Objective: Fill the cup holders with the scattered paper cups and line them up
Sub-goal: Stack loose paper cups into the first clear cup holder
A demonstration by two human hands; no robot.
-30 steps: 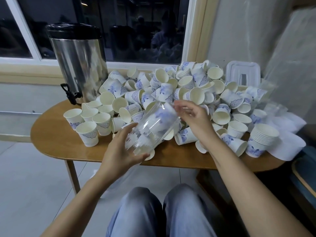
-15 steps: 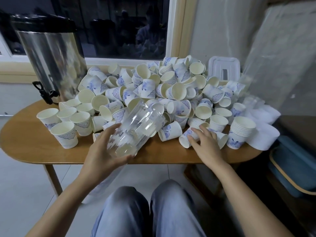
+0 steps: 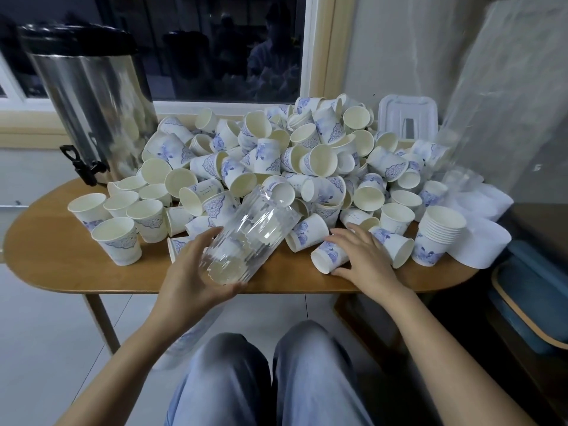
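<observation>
Many paper cups (image 3: 319, 161) beside steel urn (image 3: 92, 103)

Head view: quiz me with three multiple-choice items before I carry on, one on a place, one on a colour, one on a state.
1. Where on the table does the metal urn stand?
A) back left
B) front right
C) middle front

2. What colour is the print on the paper cups?
A) red
B) blue
C) green

3. How is the clear holder in the left hand placed?
A) upright on the table
B) tilted, held off the table
C) lying flat on the floor

Answers: 1 A, it stands at the far left end. 2 B, blue patterns show on the cup sides. 3 B, the left hand grips its lower end and it leans up to the right.
</observation>
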